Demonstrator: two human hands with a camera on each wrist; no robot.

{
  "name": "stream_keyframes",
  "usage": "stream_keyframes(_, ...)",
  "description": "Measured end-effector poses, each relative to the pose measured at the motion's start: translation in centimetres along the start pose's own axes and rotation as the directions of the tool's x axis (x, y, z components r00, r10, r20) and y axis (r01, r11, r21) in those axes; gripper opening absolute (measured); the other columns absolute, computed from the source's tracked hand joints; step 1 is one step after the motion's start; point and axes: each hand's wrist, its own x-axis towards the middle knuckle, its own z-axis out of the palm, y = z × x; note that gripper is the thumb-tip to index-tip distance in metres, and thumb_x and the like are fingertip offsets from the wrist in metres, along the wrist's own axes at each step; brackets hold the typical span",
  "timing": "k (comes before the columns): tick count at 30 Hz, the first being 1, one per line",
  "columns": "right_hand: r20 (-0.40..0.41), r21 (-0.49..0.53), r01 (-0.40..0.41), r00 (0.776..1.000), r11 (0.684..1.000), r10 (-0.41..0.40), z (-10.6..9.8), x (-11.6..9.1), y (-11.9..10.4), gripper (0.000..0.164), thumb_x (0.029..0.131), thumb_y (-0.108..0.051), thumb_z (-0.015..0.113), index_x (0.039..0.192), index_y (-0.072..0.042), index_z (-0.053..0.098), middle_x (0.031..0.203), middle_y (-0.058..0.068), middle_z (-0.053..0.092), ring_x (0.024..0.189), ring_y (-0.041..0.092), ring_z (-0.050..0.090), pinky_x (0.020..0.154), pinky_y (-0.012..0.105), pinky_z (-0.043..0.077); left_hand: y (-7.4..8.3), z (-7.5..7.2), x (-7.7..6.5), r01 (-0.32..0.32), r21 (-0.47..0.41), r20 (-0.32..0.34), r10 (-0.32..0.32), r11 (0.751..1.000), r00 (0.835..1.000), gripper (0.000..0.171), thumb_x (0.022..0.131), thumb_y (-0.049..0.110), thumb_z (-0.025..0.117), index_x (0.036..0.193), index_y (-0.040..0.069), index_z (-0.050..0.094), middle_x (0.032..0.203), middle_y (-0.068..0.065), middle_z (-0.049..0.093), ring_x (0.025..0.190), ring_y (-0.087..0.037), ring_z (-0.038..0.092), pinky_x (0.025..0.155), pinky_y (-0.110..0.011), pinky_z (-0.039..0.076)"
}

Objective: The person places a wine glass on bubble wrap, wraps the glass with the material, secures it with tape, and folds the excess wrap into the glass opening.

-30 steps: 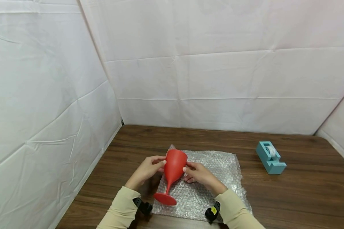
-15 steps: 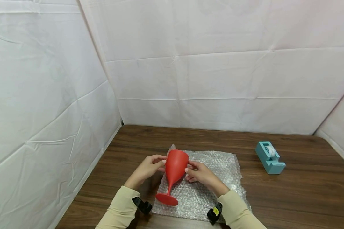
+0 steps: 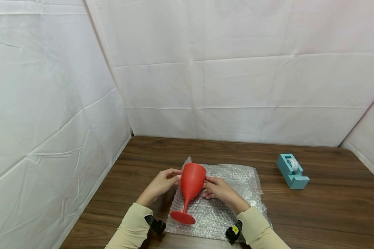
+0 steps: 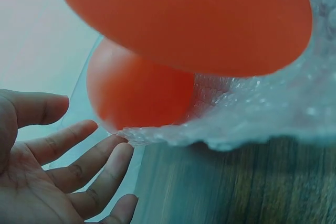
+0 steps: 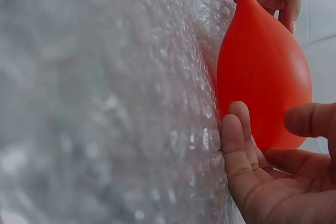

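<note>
A red goblet [image 3: 192, 180] lies on its side on a sheet of bubble wrap [image 3: 233, 193], its bowl pointing away from me and its round foot [image 3: 183, 218] nearest. Left of the bowl is my left hand [image 3: 159, 185], palm toward the goblet. In the left wrist view, its loosely spread fingers [image 4: 79, 174] reach the corner of the wrap beside the bowl [image 4: 139, 90]. My right hand [image 3: 220, 191] is on the bowl's other side. The right wrist view shows its fingertips [image 5: 239, 124] right at the bowl, low over the wrap, with the thumb raised apart.
A light blue tape dispenser [image 3: 293, 172] with a roll of clear tape stands to the right on the dark wooden table [image 3: 339, 193]. White cloth walls [image 3: 237, 83] rise behind the table and at both sides.
The goblet has shifted slightly to the right on the wrap. My right hand has moved a little to the right with it, while my left hand stays almost in place.
</note>
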Motion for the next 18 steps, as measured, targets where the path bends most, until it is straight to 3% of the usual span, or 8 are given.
stream_keyframes(4,-0.009,0.035,-0.026,1.0,0.999,0.027,0.05,0.1,-0.08,0.054,0.096,-0.016,0.041,0.141,0.013,0.033,0.1,0.013,0.063,0.074,0.013,0.064,0.071,0.028,0.056,0.08,0.2,-0.03,0.0,-0.002,-0.004,0.0,1.0,1.0,0.034,0.097,0.014,0.055,0.126,-0.002,0.058,0.121,-0.02,0.063,0.102,-0.031,0.066,0.094,-0.046,0.05)
stream_keyframes(11,-0.002,0.027,-0.034,0.999,0.999,0.034,0.01,0.14,-0.06,0.066,0.099,-0.044,0.047,0.133,0.012,0.044,0.1,0.012,0.063,0.076,0.014,0.065,0.074,0.03,0.056,-0.02,0.31,0.08,-0.005,-0.016,0.004,0.005,1.0,1.0,0.035,0.097,0.014,0.055,0.127,-0.003,0.057,0.122,-0.021,0.062,0.101,-0.032,0.067,0.093,-0.046,0.051)
stream_keyframes(18,-0.002,0.007,-0.016,1.0,1.0,0.016,0.03,0.19,-0.03,0.073,0.098,-0.043,0.051,0.139,0.015,0.036,0.098,0.012,0.062,0.076,0.014,0.065,0.075,0.031,0.057,0.31,0.47,0.02,-0.02,-0.026,0.014,0.02,0.999,1.0,0.036,0.097,0.016,0.055,0.128,-0.002,0.056,0.122,-0.022,0.062,0.098,-0.033,0.068,0.092,-0.045,0.052)
